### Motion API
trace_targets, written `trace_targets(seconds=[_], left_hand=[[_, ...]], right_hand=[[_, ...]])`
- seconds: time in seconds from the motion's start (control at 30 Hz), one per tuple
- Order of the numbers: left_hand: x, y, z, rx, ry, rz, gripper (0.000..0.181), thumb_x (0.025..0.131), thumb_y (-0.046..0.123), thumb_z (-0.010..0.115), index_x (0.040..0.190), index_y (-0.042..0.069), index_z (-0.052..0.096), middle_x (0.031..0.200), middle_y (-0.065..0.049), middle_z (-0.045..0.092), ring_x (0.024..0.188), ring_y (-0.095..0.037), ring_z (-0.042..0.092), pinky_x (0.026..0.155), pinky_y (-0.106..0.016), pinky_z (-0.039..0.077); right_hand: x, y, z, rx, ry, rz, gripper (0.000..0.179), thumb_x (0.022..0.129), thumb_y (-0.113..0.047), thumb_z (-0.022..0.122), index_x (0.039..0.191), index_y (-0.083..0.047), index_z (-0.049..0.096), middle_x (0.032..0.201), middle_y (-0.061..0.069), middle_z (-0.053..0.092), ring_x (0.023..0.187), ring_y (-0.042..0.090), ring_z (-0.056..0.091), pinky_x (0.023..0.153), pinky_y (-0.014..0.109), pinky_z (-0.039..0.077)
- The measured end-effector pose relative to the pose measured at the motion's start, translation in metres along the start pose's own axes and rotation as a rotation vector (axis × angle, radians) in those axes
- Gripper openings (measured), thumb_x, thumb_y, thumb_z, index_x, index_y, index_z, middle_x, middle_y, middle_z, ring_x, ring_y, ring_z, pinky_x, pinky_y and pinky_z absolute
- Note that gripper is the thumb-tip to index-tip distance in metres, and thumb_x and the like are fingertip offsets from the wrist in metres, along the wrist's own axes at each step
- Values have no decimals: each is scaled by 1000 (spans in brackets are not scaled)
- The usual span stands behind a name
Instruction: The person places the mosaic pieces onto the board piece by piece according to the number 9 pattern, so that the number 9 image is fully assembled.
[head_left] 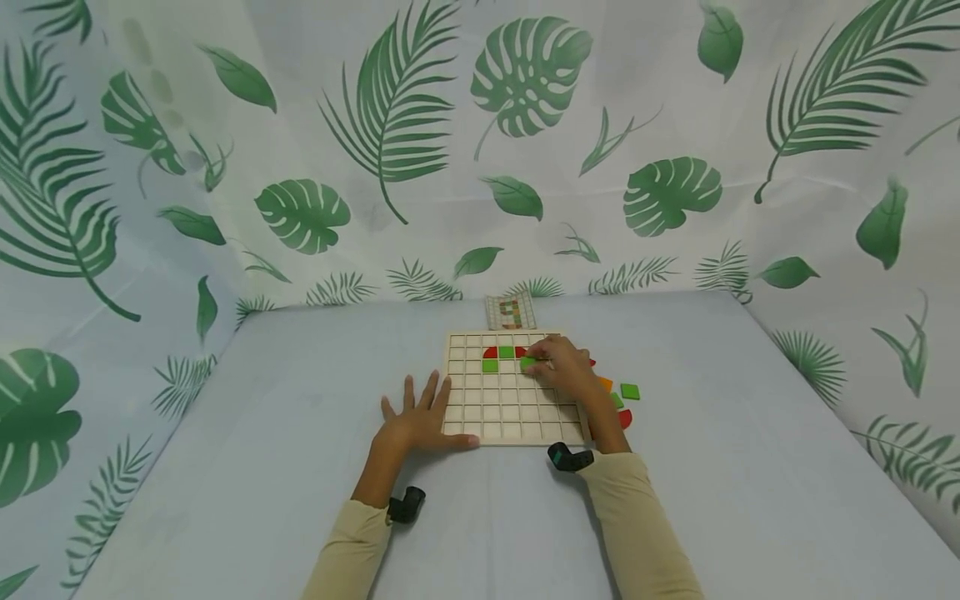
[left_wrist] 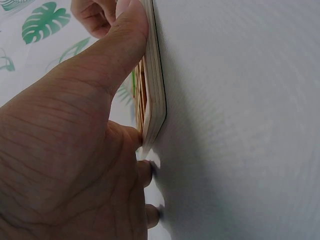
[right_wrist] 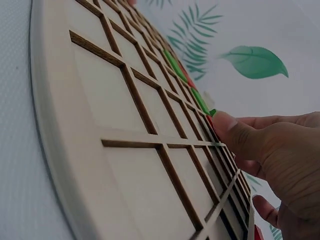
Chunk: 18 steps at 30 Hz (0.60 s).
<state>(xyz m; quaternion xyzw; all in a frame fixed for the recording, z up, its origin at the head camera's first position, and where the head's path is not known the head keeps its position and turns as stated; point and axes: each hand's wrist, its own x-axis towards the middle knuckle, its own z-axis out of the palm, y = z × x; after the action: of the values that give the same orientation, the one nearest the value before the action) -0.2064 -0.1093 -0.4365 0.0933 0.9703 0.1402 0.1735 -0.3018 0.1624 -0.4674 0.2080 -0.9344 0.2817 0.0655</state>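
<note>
A wooden grid board (head_left: 510, 408) lies on the table, its cells edged by raised ribs. My right hand (head_left: 566, 371) reaches over its upper right part, thumb and fingertips pinching a green square tile (head_left: 528, 364). In the right wrist view the tile's green corner (right_wrist: 212, 112) shows at the thumb tip. Seated in the upper rows are a red rounded tile (head_left: 491, 354), two green squares (head_left: 506, 352) and another red tile (head_left: 520, 352), partly hidden by the fingers. My left hand (head_left: 416, 425) spreads at the board's lower left corner, its thumb (left_wrist: 127, 37) along the front edge.
Right of the board lie loose tiles: a green square (head_left: 630, 391), an orange piece (head_left: 606, 383), a red rounded piece (head_left: 625, 419) and others partly behind the right wrist. A pattern card (head_left: 511, 312) with a coloured grid stands behind the board, near the leaf-printed backdrop (head_left: 420, 208).
</note>
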Motion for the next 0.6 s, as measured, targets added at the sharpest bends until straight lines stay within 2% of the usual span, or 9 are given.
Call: trace_targets(seconds=[0.1,0.33,0.6], left_hand=[[1,0,2,-2,-1,-5,109,79,72,61,158,15,13,166,-10,2,149,-47,-5,108,-77,7],[2,-1,3,-5,-12,-13,109,79,74,60,159,17,11,166,-9,0,149,-46,-8,108,-77,6],[2,-2,4,5,-2,-7,110,79,75,59,159,16,12,166,-9,1,149,-47,-7,108,-77,7]], right_hand=[[-1,-2,1,11,6,-1,28,88,-27,73,109,-7,71,107,11,66,105,30,59,85,62,36],[-2,-6,3,23,2,61,27,90,-28,72,108,-8,70,106,9,65,107,28,58,89,63,33],[-2,-7,5,35,7,78,27,90,-28,72,109,-9,71,105,8,64,105,27,59,87,59,32]])
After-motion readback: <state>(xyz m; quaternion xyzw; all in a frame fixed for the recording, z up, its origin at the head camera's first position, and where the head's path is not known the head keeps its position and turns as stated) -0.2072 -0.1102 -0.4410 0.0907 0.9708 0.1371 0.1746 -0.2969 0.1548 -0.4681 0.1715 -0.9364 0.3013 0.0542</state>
